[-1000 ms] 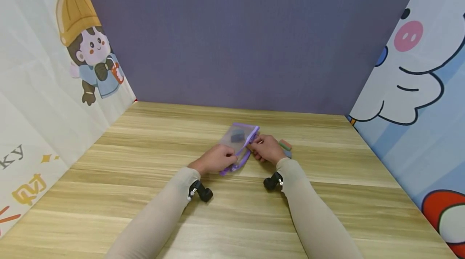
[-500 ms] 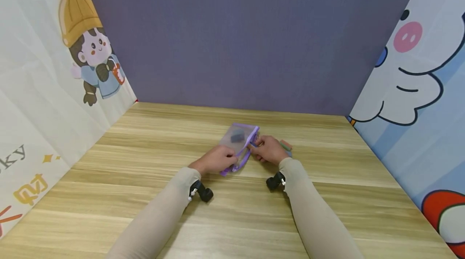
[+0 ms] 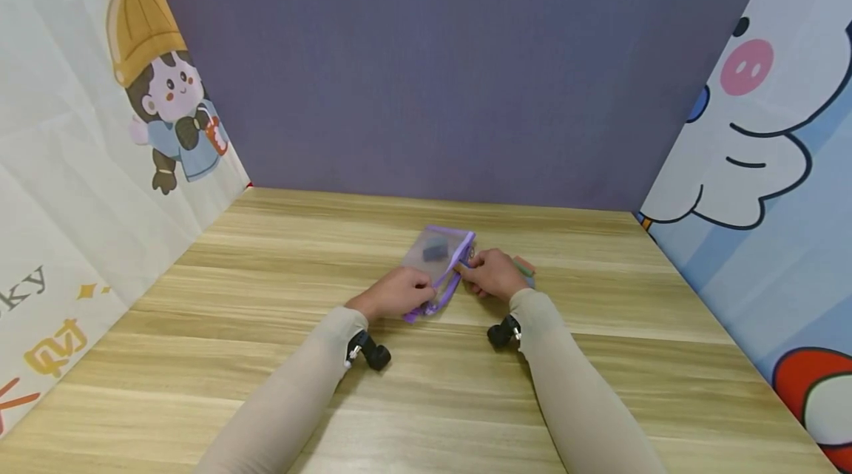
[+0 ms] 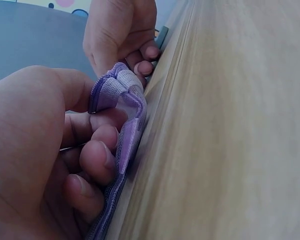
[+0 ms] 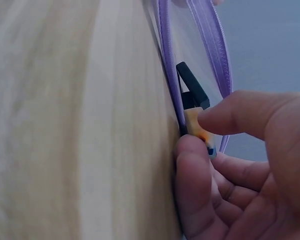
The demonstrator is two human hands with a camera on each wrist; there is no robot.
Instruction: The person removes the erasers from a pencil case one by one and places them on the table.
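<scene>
A see-through pouch (image 3: pixel 418 258) with purple zipper trim lies on the table, its mouth gaping toward the right. My left hand (image 3: pixel 399 290) grips the near edge of that mouth, the purple zipper band (image 4: pixel 131 137) pinched between thumb and curled fingers. My right hand (image 3: pixel 495 272) is at the mouth's right side. Between its thumb and forefinger it pinches a small yellowish block (image 5: pixel 192 120) with an orange patch, right at the opening. A dark block (image 5: pixel 194 85) shows just beyond it, inside the mouth. Through the pouch's film a dark bluish shape (image 3: pixel 435 248) is visible farther in.
Just right of my right hand lie small coloured pieces, an orange one (image 3: pixel 524 264) among them, partly hidden by the hand. The wood-grain table (image 3: pixel 299 237) ends at a grey-purple panel (image 3: pixel 433 75) behind. Printed cartoon sheets stand on both sides.
My right hand has shifted very slightly to the right at the pouch mouth, and its fingers have moved a little. My left hand keeps its grip in the same place.
</scene>
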